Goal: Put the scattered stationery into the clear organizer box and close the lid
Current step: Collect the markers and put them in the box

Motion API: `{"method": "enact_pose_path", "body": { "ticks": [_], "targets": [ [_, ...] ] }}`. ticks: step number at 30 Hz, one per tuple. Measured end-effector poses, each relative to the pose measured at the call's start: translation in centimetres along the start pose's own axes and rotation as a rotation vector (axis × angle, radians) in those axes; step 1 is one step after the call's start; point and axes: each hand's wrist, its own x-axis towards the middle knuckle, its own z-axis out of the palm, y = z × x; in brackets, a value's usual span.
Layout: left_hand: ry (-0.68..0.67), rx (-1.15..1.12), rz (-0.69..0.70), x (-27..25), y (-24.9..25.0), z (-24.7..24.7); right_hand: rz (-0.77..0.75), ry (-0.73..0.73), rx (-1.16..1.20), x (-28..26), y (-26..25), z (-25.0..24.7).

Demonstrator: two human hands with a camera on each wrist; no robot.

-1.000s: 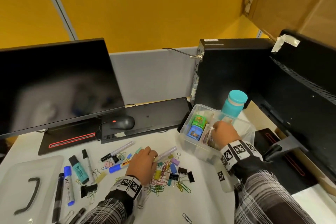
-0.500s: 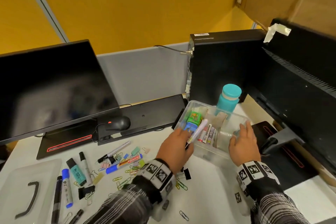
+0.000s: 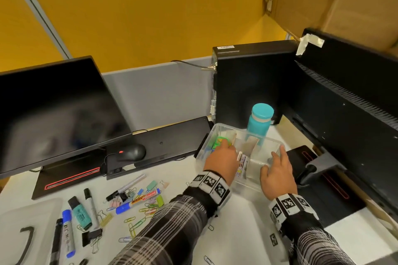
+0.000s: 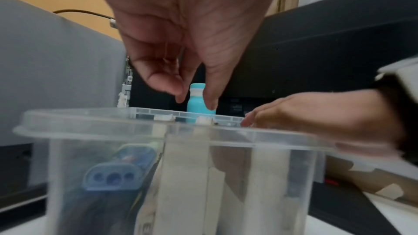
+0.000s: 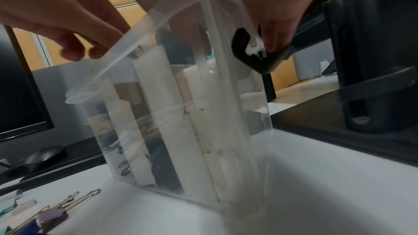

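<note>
The clear organizer box [image 3: 217, 130] stands open at the desk's right, split by pale dividers [image 4: 181, 167]. My left hand [image 3: 226, 144] hangs over its left part, fingers pointing down and holding nothing [image 4: 194, 99]. A pale marker [image 3: 242, 163] lies inside the box beside that hand, near a green item [image 3: 219, 142] and a blue one [image 4: 115, 174]. My right hand [image 3: 277, 155] rests with straight fingers on the box's right rim [image 4: 248, 121]. Markers [image 3: 79, 213], a whiteboard marker [image 3: 140, 199] and several paper clips [image 3: 137, 224] lie scattered on the desk to the left.
The clear lid [image 3: 13, 217] with a black handle lies at the front left. A teal bottle [image 3: 259, 122] stands right behind the box, before a black PC tower [image 3: 247, 84]. A mouse [image 3: 131, 153], keyboard [image 3: 172, 142] and monitor [image 3: 53, 109] fill the back left.
My left hand picked the pale marker off the desk, carried it right to the box and let it go inside. My right hand left the box's inside for its right rim.
</note>
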Motion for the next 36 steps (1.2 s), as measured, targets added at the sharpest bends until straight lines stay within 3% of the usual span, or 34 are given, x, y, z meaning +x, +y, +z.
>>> {"method": "enact_pose_path", "body": {
  "ticks": [5,9,15,18,21,24,28,36],
  "targets": [
    [0.104,-0.124,0.057,-5.2,-4.7,1.3,0.003,0.002,-0.094,0.1,0.0,-0.2],
    [0.065,-0.106,-0.054,-9.2,-10.7,2.9,-0.030,0.032,-0.190,-0.6,-1.3,-0.8],
    [0.085,-0.081,-0.238,-15.2,-20.8,5.1,-0.469,0.170,-0.037,-4.6,-7.6,0.3],
    [0.112,-0.051,-0.310,-16.9,-24.8,5.1,-0.719,0.066,-0.005,-6.9,-10.9,3.5],
    [0.145,0.013,-0.376,-17.3,-27.6,4.8,-0.891,-0.162,-0.030,-8.5,-13.9,7.8],
    [0.090,0.058,-0.425,-16.8,-29.9,4.5,-1.010,-0.376,-0.148,-9.3,-16.6,12.4],
    [0.020,0.046,-0.395,-15.2,-30.9,4.0,-0.986,-0.592,-0.350,-10.3,-19.6,15.9],
    [-0.156,0.155,-0.359,-12.7,-31.8,3.5,-0.834,-0.586,-0.563,-11.1,-22.2,18.1]
  ]
}}
